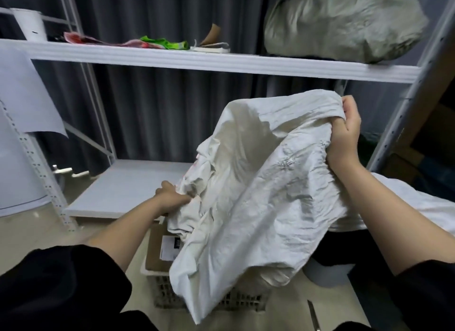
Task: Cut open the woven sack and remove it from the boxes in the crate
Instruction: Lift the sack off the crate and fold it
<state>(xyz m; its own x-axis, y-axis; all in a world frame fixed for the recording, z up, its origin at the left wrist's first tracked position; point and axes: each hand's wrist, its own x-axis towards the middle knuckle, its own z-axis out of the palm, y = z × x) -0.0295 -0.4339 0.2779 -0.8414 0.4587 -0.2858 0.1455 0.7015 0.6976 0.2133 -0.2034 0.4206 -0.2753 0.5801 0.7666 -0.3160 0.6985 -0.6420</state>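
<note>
A crumpled white woven sack (248, 183) is held up above a white slatted crate (157, 285) on the pale floor. Its upper edge is gripped by the right hand (344, 131), raised high, while a bunched fold lower down is clutched by the left hand (171, 196). A brown cardboard box (157, 248) with a printed label is seen inside the crate — partly covered by the hanging sack. Behind, a white metal shelf (172, 58) carries a full grey-green bag (344, 23) and some coloured scraps.

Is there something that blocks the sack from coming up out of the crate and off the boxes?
Nothing visible does. Both hands, left hand and right hand, grip the woven sack, already raised above the box in the crate.
</note>
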